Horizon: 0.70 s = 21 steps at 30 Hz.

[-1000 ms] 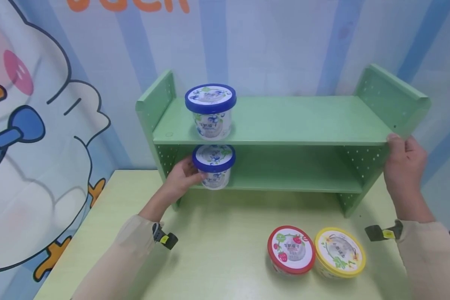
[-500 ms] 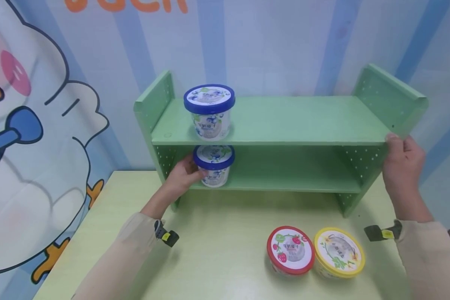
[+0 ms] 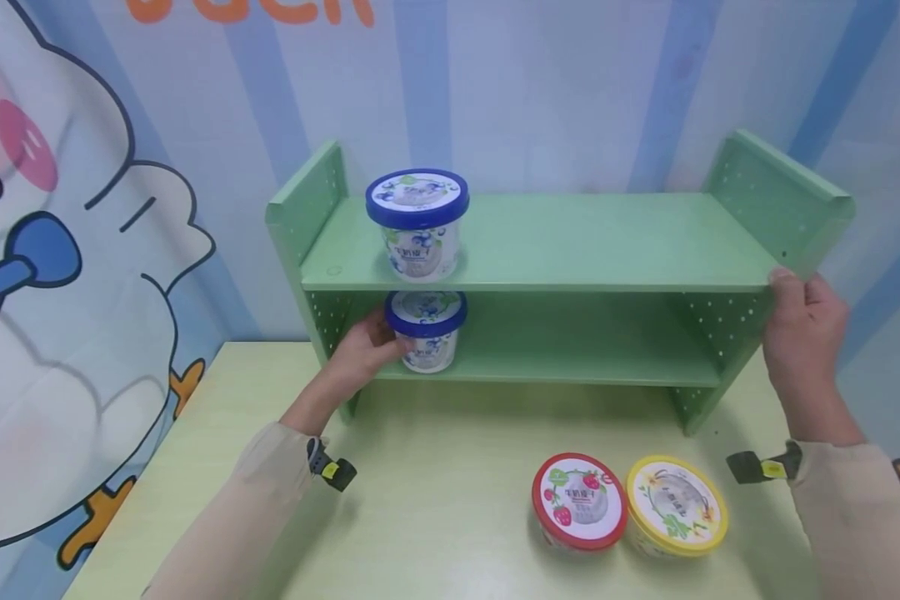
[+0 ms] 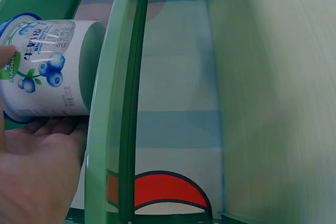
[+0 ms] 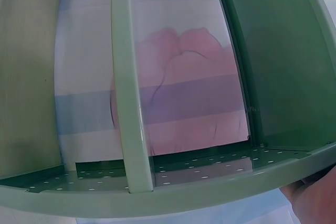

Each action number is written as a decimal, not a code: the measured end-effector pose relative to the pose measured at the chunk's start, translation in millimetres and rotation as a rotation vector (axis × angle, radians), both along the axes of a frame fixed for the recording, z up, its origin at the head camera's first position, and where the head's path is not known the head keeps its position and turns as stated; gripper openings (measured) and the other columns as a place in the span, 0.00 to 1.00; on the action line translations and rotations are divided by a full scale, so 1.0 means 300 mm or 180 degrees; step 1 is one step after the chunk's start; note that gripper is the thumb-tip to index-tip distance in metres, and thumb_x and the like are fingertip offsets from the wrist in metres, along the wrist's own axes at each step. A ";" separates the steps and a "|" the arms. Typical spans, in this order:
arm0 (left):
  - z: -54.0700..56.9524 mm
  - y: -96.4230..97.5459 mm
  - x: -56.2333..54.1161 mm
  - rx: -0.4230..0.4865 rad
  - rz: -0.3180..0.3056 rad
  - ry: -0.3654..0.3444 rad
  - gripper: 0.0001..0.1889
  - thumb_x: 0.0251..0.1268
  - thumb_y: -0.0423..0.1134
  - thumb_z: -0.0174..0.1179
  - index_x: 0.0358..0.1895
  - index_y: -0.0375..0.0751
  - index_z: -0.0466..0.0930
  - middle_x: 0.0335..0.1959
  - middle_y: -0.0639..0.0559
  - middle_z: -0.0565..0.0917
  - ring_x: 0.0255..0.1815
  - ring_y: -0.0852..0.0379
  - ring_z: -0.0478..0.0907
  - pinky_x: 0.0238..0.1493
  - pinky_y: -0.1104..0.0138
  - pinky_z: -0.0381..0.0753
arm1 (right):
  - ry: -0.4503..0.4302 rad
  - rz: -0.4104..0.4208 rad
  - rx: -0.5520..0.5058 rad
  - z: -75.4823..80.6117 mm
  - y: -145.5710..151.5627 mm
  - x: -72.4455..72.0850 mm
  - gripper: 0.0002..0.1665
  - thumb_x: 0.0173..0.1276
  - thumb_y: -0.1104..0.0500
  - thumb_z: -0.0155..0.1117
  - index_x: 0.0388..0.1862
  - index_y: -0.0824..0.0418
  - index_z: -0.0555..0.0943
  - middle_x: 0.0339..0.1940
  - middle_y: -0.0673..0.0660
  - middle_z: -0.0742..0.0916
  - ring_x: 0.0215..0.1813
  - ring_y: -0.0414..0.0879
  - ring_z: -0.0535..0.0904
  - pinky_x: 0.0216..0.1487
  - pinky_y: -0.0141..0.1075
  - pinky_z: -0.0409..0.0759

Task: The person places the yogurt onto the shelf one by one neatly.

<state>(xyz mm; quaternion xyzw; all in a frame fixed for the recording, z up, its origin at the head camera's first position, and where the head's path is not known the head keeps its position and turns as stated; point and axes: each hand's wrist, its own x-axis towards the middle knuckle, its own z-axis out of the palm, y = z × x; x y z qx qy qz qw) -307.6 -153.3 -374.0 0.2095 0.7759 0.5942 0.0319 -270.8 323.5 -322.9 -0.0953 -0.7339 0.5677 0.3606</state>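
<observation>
My left hand (image 3: 362,353) holds a white paper tub with a blue lid and blueberry print (image 3: 429,353) from its left side, thumb in front. The tub is upright at the front left of the lower level of a green two-tier shelf (image 3: 592,242). In the left wrist view the tub's base (image 4: 92,69) is at the lower board; whether its full weight rests there I cannot tell. At the shelf's right side panel, my right hand (image 3: 804,350) grips the edge, thumb in front. A matching blue-lidded tub (image 3: 422,250) stands on the upper level, directly above.
On the pale yellow table (image 3: 435,500), in front of the shelf, a red-lidded strawberry tub (image 3: 580,502) and a yellow-lidded tub (image 3: 677,506) stand side by side. Behind the shelf hangs a striped blue backdrop (image 3: 540,100) with a cartoon duck (image 3: 52,367).
The tub in my left hand has shifted slightly back onto the lower level. My right hand keeps its grip on the side panel. The head view has drifted a little.
</observation>
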 end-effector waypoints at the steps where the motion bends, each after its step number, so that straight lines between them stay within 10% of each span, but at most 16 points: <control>1: 0.000 -0.002 -0.001 -0.0001 -0.0010 -0.0003 0.42 0.65 0.38 0.62 0.77 0.37 0.49 0.72 0.39 0.63 0.71 0.45 0.62 0.69 0.58 0.64 | 0.0003 0.0000 0.0008 0.000 0.000 0.000 0.16 0.75 0.53 0.52 0.27 0.48 0.81 0.09 0.46 0.72 0.13 0.37 0.58 0.14 0.29 0.58; 15: -0.013 -0.013 -0.014 -0.0004 -0.0125 0.0012 0.40 0.64 0.34 0.62 0.75 0.35 0.51 0.71 0.38 0.64 0.70 0.43 0.63 0.68 0.56 0.65 | 0.0064 0.0045 -0.0174 -0.002 -0.001 -0.005 0.14 0.74 0.55 0.54 0.30 0.49 0.84 0.18 0.43 0.82 0.21 0.37 0.70 0.21 0.24 0.69; 21: -0.005 -0.020 -0.018 -0.0027 -0.0202 0.0003 0.40 0.64 0.36 0.62 0.76 0.37 0.51 0.72 0.40 0.64 0.71 0.44 0.62 0.68 0.55 0.65 | 0.0145 0.0070 -0.0280 -0.004 -0.001 -0.007 0.15 0.74 0.55 0.55 0.28 0.50 0.84 0.12 0.46 0.75 0.16 0.38 0.60 0.16 0.28 0.59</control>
